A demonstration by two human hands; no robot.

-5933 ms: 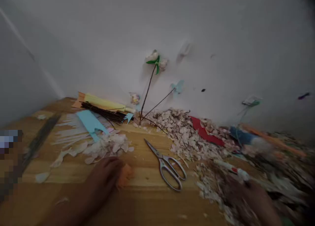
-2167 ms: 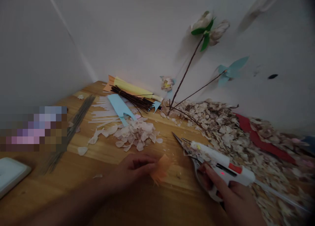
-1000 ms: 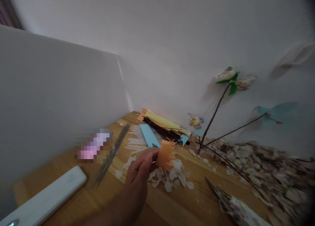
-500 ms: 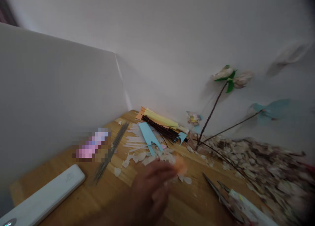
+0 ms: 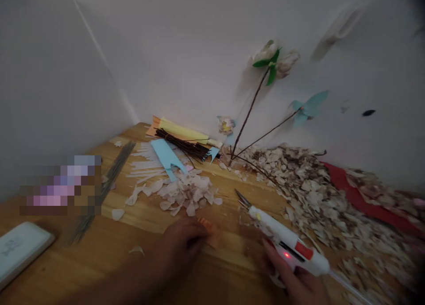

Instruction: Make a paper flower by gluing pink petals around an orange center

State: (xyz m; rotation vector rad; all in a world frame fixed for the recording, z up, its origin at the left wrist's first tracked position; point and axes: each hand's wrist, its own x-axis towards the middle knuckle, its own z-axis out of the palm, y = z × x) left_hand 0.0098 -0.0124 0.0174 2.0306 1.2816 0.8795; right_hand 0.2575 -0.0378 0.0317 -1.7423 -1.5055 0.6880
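Note:
My left hand (image 5: 177, 243), in the lower middle, is closed with its fingertips on a small piece of orange paper (image 5: 210, 229), which sticks out to the right. At lower right my right hand (image 5: 295, 278) is wrapped around the handle of a white hot glue gun (image 5: 288, 236). A red light glows on the gun's side, and its nozzle points up and left. Scissors (image 5: 244, 198) show their blades beside the nozzle; the rest is hidden. Just beyond my left hand lies a heap of pale petals (image 5: 189, 190).
A stem with white flowers (image 5: 252, 103) and one with blue leaves (image 5: 270, 130) lean at the wall. Dried petals (image 5: 308, 185) pile up on the right. Thin wires (image 5: 113, 181), blue paper (image 5: 164, 154), dark stems (image 5: 182, 143) and a white device (image 5: 23, 247) lie leftward on the table.
The view has swung right and down. My right hand has come into view and taken hold of the glue gun. My left hand has lowered toward the table with the orange paper.

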